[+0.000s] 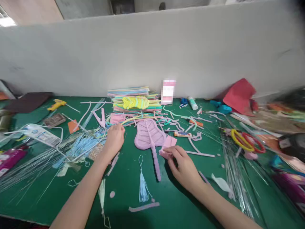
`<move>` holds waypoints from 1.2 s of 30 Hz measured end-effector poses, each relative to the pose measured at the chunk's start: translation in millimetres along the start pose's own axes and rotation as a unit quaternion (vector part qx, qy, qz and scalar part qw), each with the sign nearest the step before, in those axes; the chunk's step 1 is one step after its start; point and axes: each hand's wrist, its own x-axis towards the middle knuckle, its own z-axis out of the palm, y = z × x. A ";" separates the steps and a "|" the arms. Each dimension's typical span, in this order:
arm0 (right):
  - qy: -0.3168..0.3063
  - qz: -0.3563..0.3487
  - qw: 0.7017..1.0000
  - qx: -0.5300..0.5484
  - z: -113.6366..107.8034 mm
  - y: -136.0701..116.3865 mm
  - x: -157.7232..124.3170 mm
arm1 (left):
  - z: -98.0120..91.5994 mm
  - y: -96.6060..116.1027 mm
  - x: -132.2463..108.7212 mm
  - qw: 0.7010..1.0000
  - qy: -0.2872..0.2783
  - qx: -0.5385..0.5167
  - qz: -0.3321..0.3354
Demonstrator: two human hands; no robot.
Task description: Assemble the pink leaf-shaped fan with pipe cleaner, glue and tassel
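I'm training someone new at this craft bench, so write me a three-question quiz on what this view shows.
1. True or false: in this view, the blue tassel lies left of the handle of the lilac fan-shaped piece.
2. Which hand is nearer the pink card just right of that piece?
3. Which lies nearest the grey wall: A) the tassel, B) the yellow bundle, C) the fan-shaped piece?

Key: 1. True. 2. The right hand. 3. B.

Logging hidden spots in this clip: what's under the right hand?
Pink material shows at the fingers of the right hand; anything directly beneath is covered and cannot be seen.
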 end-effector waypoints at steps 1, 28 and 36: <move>0.000 0.000 1.000 0.001 0.2 -0.2 0.4 | -2.3 -1.9 -0.2 1.000 0.007 0.000 -0.002; -0.004 0.004 1.000 0.016 1.0 -0.6 0.3 | 5.0 -9.1 -2.1 1.000 -0.017 0.010 -0.023; -0.008 0.011 1.000 0.021 1.5 -1.0 0.5 | 6.1 -9.0 -1.9 1.000 -0.019 0.016 -0.012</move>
